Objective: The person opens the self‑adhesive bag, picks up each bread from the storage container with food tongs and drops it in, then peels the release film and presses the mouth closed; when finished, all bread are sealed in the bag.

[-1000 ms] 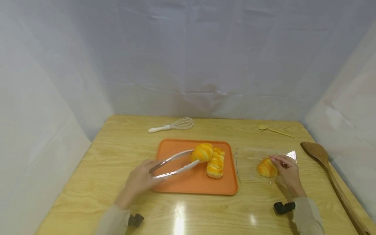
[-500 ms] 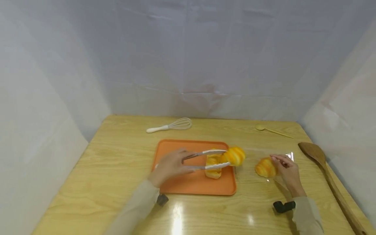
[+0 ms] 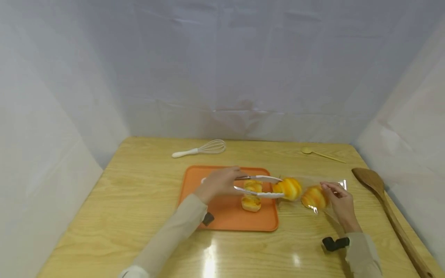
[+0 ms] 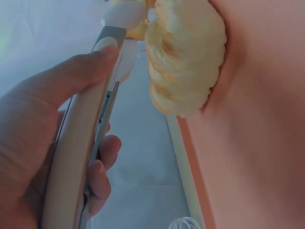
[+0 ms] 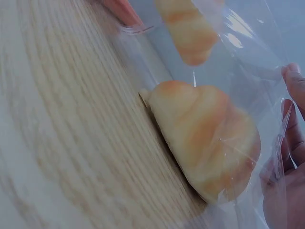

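Observation:
My left hand grips metal tongs with pale tips. Between those tips sits a striped croissant-like roll, just right of the orange tray at the left end of a clear plastic bag. A second such roll lies inside the bag on the table. At the bag's right side my right hand pinches the plastic. In the right wrist view, the held roll appears above the bagged one, apparently within the clear film. A ridged loaf rests on the tray, partly hidden by the tongs.
A white whisk lies behind the tray. At the back right is a small yellow spoon. Along the right edge runs a long wooden spatula. White sheeting stands around the table.
My left hand has carried the tongs and roll rightward from over the tray, past the loaf, to the bag. My right hand stays at the bag.

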`<action>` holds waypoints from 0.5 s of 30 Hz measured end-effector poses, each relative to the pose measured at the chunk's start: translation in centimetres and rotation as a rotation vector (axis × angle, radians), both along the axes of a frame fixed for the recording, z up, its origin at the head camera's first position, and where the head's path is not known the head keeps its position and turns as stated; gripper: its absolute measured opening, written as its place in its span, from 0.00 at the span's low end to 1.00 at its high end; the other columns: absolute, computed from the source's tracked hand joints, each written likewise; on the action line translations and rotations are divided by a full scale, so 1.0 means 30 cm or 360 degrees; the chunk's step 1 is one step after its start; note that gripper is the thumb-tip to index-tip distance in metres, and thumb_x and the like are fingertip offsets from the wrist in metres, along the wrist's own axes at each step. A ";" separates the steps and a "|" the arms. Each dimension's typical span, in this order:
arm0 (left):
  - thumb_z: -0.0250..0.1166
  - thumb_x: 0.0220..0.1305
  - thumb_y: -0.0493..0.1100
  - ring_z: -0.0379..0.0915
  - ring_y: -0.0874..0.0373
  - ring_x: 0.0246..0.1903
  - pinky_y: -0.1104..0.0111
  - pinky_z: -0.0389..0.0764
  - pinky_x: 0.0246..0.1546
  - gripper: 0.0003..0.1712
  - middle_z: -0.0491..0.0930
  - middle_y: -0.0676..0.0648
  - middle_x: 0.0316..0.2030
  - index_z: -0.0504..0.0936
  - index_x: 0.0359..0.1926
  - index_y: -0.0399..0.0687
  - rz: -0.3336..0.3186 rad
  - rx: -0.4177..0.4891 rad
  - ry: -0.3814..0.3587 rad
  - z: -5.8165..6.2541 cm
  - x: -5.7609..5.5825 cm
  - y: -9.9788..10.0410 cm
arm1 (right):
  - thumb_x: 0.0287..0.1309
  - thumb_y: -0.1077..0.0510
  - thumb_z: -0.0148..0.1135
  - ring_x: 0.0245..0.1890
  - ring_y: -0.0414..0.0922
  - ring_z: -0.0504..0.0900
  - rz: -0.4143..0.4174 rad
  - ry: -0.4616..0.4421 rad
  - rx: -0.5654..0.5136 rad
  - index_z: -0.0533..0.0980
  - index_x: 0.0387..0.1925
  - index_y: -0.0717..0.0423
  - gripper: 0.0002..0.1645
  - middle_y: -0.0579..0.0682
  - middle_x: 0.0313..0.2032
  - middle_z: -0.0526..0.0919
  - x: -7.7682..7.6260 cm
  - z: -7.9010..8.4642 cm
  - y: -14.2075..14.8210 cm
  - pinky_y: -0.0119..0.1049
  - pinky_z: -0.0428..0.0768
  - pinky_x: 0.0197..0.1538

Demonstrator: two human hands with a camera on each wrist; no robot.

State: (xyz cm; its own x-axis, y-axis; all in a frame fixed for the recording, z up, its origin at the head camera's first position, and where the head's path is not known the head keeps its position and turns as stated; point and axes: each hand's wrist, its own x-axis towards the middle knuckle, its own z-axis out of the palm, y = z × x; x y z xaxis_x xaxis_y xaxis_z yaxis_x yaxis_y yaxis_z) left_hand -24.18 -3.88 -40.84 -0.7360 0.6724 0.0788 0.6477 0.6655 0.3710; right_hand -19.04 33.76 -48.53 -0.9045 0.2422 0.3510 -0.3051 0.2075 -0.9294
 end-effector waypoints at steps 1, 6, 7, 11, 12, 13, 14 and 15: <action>0.69 0.56 0.62 0.78 0.56 0.45 0.64 0.81 0.42 0.31 0.81 0.51 0.50 0.79 0.60 0.61 -0.0024 -0.0024 0.0027 0.003 -0.005 0.008 | 0.64 0.71 0.57 0.33 0.30 0.74 0.0007 -0.0003 -0.0022 0.85 0.40 0.56 0.13 0.30 0.35 0.84 -0.001 0.001 -0.001 0.18 0.72 0.35; 0.73 0.52 0.60 0.77 0.58 0.40 0.66 0.81 0.39 0.32 0.81 0.50 0.46 0.81 0.58 0.56 -0.0055 -0.0066 0.0054 0.010 -0.017 0.035 | 0.64 0.71 0.57 0.32 0.31 0.74 0.0002 -0.0022 -0.0099 0.85 0.39 0.57 0.13 0.31 0.34 0.84 -0.003 0.003 -0.012 0.18 0.73 0.34; 0.73 0.52 0.61 0.77 0.59 0.40 0.66 0.80 0.39 0.32 0.81 0.50 0.46 0.81 0.58 0.57 -0.0046 -0.0056 0.0031 0.010 -0.018 0.038 | 0.64 0.70 0.57 0.32 0.31 0.74 -0.0002 -0.0024 -0.0114 0.85 0.39 0.57 0.12 0.32 0.34 0.84 -0.004 0.004 -0.015 0.18 0.73 0.34; 0.73 0.50 0.63 0.74 0.60 0.36 0.67 0.78 0.35 0.34 0.80 0.50 0.44 0.82 0.57 0.58 0.0003 -0.0019 -0.0033 0.002 -0.029 0.051 | 0.64 0.69 0.58 0.32 0.31 0.74 -0.0011 -0.0029 -0.0142 0.86 0.39 0.56 0.12 0.32 0.34 0.84 -0.004 0.006 -0.021 0.18 0.73 0.33; 0.73 0.50 0.63 0.72 0.60 0.35 0.67 0.77 0.35 0.34 0.80 0.50 0.43 0.82 0.57 0.58 0.0020 -0.0015 -0.0043 -0.002 -0.033 0.055 | 0.64 0.69 0.58 0.32 0.31 0.74 -0.0012 -0.0030 -0.0143 0.86 0.39 0.56 0.12 0.32 0.34 0.84 -0.004 0.006 -0.022 0.18 0.73 0.33; 0.74 0.49 0.63 0.72 0.60 0.35 0.67 0.76 0.34 0.34 0.79 0.50 0.43 0.82 0.57 0.58 0.0038 -0.0005 -0.0059 -0.007 -0.037 0.060 | 0.64 0.69 0.57 0.32 0.31 0.74 -0.0013 -0.0033 -0.0143 0.86 0.39 0.56 0.13 0.32 0.34 0.84 -0.004 0.006 -0.022 0.18 0.73 0.33; 0.74 0.49 0.64 0.71 0.61 0.35 0.68 0.76 0.34 0.34 0.79 0.51 0.43 0.82 0.57 0.59 0.0056 -0.0006 -0.0064 -0.012 -0.041 0.065 | 0.64 0.70 0.57 0.32 0.31 0.74 -0.0018 -0.0037 -0.0141 0.86 0.39 0.56 0.13 0.32 0.34 0.84 -0.004 0.005 -0.022 0.18 0.73 0.33; 0.74 0.49 0.64 0.71 0.61 0.35 0.68 0.76 0.34 0.34 0.79 0.52 0.43 0.82 0.56 0.59 0.0073 -0.0006 -0.0072 -0.018 -0.045 0.070 | 0.64 0.70 0.57 0.32 0.31 0.74 -0.0024 -0.0041 -0.0133 0.86 0.39 0.57 0.13 0.32 0.34 0.84 -0.004 0.005 -0.022 0.18 0.73 0.33</action>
State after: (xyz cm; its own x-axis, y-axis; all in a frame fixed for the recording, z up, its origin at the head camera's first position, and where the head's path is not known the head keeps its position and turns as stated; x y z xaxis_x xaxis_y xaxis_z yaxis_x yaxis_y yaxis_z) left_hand -25.52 -1.78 -41.39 -0.7688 0.6380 0.0424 0.5991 0.6956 0.3964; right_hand -19.14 33.10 -48.39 -0.9089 0.2836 0.3058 -0.2785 0.1331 -0.9512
